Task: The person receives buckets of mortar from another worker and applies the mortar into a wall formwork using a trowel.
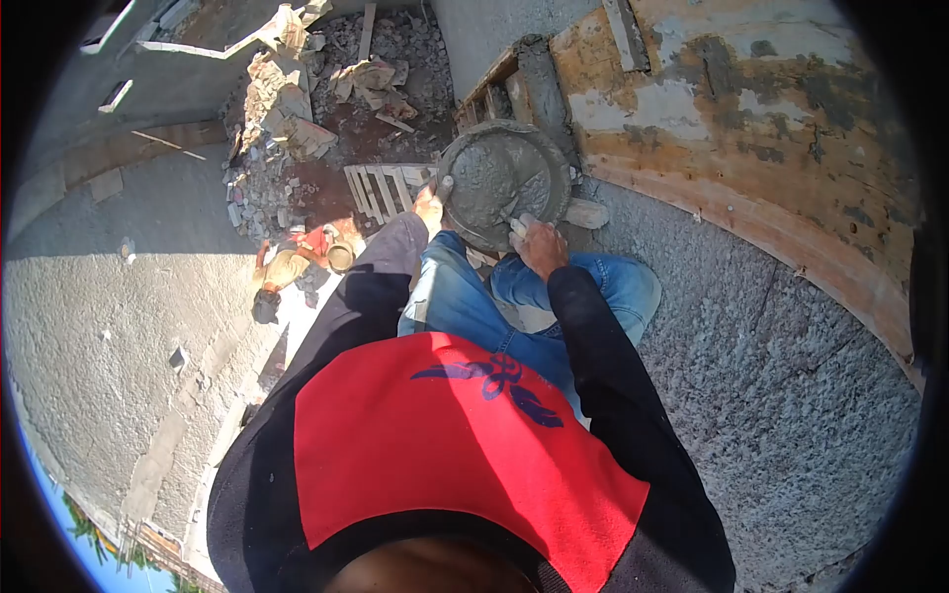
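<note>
A round basin (560, 166) full of wet grey mortar (482, 178) sits in front of my knees. At its left edge my left hand (430, 210) is closed on the rim, with a pale, rounded tip showing there that may be a mortar-coated thumb. My right hand (542, 247) is closed around the handle of a trowel over the near side of the basin. The trowel's blade (511, 209) is down in the mortar and partly covered by it. To the right of the blade the mortar has a scooped hollow.
Mortar-stained wooden boards (692, 119) run along the rough wall (751, 326) on my right. Wooden slats (381, 191) lie left of the basin. Far below are rubble (272, 178) and another person (287, 265) beside a bucket (340, 257).
</note>
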Tool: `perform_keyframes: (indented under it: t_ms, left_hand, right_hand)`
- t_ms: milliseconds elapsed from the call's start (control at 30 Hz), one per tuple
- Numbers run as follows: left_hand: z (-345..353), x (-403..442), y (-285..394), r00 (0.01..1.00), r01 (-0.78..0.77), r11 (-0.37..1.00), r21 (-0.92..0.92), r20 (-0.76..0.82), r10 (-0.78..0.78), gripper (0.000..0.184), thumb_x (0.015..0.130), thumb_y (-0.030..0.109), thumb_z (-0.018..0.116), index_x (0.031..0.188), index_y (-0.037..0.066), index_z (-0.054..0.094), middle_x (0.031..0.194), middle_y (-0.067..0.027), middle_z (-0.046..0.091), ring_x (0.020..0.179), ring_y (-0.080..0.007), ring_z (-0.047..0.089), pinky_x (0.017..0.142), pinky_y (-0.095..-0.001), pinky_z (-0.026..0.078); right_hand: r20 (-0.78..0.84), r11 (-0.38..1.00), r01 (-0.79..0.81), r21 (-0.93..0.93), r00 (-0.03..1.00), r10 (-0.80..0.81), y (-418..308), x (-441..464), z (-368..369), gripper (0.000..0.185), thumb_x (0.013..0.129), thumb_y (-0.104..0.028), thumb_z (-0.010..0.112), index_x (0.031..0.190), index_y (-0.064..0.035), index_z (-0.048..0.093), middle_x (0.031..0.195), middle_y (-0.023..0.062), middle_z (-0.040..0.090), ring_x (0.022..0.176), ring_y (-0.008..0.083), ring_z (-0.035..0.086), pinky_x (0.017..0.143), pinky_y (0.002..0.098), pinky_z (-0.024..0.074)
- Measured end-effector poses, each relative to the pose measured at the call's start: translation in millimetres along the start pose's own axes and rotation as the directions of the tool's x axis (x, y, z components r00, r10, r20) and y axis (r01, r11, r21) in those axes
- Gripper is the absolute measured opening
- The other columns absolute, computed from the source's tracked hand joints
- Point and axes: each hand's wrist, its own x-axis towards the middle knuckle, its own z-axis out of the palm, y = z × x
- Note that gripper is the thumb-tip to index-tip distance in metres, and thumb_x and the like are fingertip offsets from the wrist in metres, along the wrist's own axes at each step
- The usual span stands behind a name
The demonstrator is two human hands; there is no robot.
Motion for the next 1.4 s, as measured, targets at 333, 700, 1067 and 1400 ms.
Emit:
perform_keyframes:
  t_ms: [333, 700, 1067, 1400]
  left_hand:
    - [0.9, -3.3, -6.5, 1.0, -0.004, 0.999, -0.032, -0.015, 0.004, 0.054, 0.097, 0.045, 0.051, 0.14, 0.013, 0.041, 0.131, -0.0112, 0.056, 0.113, -0.0289, 0.06, 0.092, -0.0506, 0.053]
    - [23.1, -33.3, 33.9, 0.988, 0.11, 0.982, 0.155, -0.123, -0.091, 0.049, 0.09, 0.021, 0.066, 0.133, 0.009, 0.046, 0.12, -0.0173, 0.06, 0.1, -0.0313, 0.064, 0.073, -0.0431, 0.059]
    - [-10.8, -4.2, 10.2, 0.984, -0.017, 0.646, 0.763, -0.101, 0.146, 0.04, 0.089, 0.014, 0.059, 0.126, 0.006, 0.047, 0.112, -0.0221, 0.062, 0.091, -0.033, 0.064, 0.068, -0.0442, 0.056]
    - [-37.7, 26.8, -27.2, 0.959, -0.22, 0.729, 0.648, 0.005, 0.284, 0.043, 0.089, 0.014, 0.063, 0.13, 0.007, 0.05, 0.116, -0.0148, 0.064, 0.104, -0.0281, 0.063, 0.086, -0.0364, 0.049]
  right_hand:
    - [-0.135, 0.98, -0.05, 0.193, 0.988, 0.076, -10.3, -46.6, -21.4, 0.032, 0.083, -0.033, 0.065, 0.105, -0.0101, 0.06, 0.092, 0.0206, 0.068, 0.089, 0.0425, 0.064, 0.075, 0.0525, 0.0496]
    - [-0.31, 0.973, 0.228, 0.039, 0.928, -0.205, -63.7, -213.7, -247.9, 0.027, 0.086, -0.032, 0.067, 0.097, -0.0086, 0.06, 0.076, 0.0178, 0.064, 0.07, 0.0399, 0.062, 0.06, 0.0471, 0.0476]
    - [-0.204, 0.837, 0.527, 0.149, 0.844, -0.495, -139.8, -358.7, -486.0, 0.035, 0.088, -0.031, 0.069, 0.097, 0.0024, 0.066, 0.062, 0.0066, 0.06, 0.054, 0.0158, 0.063, 0.045, 0.0309, 0.0436]
    - [-0.657, 0.99, 0.095, 0.108, 0.754, 0.0, -133.9, -394.1, -520.6, 0.043, 0.097, -0.043, 0.052, 0.095, -0.0022, 0.064, 0.059, 0.0071, 0.059, 0.041, 0.0092, 0.056, 0.037, 0.021, 0.0458]
